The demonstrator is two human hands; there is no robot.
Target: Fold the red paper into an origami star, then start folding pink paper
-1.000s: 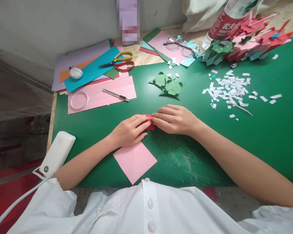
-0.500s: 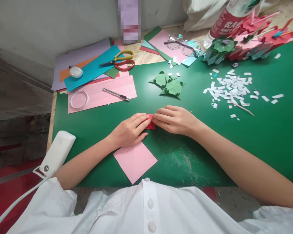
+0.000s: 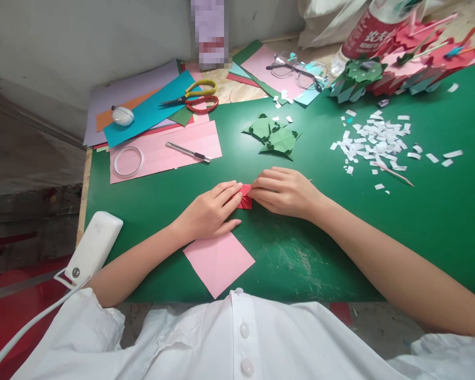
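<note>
A small folded piece of red paper lies on the green tabletop between my hands, its left part covered by fingers. My left hand rests flat across it, fingers stretched out and thumb apart on the table side. At the paper's right edge, my right hand has its fingertips pinched together on it. A square pink sheet lies nearer my body, its upper corner under my left hand. Two folded green paper pieces sit beyond my hands.
Scissors, a utility knife and a tape roll rest on coloured paper at left. White scraps, folded paper models and a bottle are at right. A white power bank stands by my left forearm.
My right hand has lifted slightly and shifted a little away from my left fingers, showing more of the red paper. The left thumb has moved outward slightly.
</note>
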